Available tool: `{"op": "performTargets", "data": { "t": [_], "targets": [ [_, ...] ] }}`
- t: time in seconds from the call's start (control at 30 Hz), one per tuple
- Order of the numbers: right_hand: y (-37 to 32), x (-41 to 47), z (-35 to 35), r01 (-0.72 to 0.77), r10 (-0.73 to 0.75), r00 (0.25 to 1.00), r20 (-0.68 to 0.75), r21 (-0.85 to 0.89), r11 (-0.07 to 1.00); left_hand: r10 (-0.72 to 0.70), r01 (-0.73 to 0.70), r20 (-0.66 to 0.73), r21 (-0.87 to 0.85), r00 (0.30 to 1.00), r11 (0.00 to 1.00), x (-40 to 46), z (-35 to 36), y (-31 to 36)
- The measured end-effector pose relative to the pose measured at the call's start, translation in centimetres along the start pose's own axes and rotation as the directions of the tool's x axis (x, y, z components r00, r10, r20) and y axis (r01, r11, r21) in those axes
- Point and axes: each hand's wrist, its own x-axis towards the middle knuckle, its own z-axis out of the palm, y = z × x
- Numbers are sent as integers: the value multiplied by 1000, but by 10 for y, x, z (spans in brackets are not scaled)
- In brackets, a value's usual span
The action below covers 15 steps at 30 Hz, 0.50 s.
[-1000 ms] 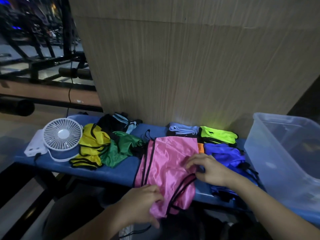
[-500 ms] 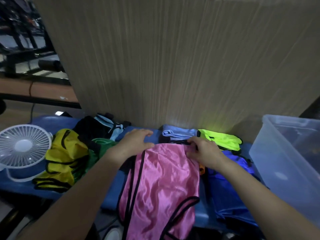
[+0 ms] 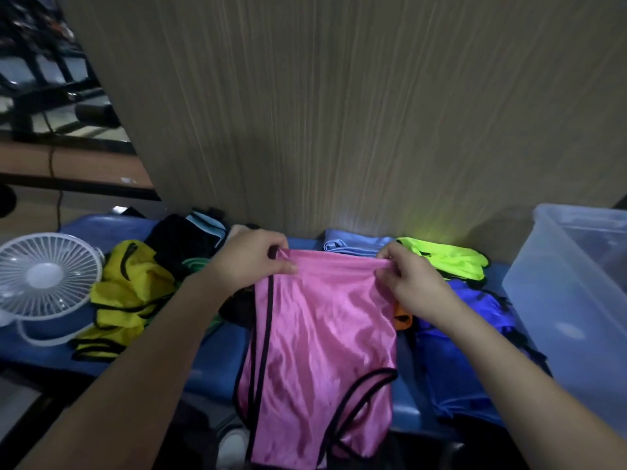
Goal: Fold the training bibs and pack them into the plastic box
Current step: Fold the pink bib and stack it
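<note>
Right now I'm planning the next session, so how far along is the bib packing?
Done: a light blue bib and a neon green bib lie folded by the wall. In hand: the left hand and right hand pinch the far corners of the pink bib. Left: yellow bib, royal blue bib and others are unfolded; no bibs show through the plastic box.

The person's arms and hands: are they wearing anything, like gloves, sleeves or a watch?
Nothing shows. The left hand and right hand are bare, with no gloves or rings visible on the fingers. Both forearms are uncovered to the frame's edge, with no sleeve, watch or band.
</note>
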Motion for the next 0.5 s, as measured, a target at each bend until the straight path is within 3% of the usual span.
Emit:
{"op": "performTargets", "data": {
  "t": [0.17,0.3,0.5],
  "targets": [
    [-19,5,2,-39,57,995,-85,200,979,81,-73,-90,86,993,994,-20,-41,-3],
    [-40,9,3,-50,76,995,-69,325,944,65,-65,-11,65,998,996,-28,-73,-14],
    [-71,31,9,-135,133,990,44,571,810,49,-53,98,39,994,998,-20,-108,-33]
  ]
}}
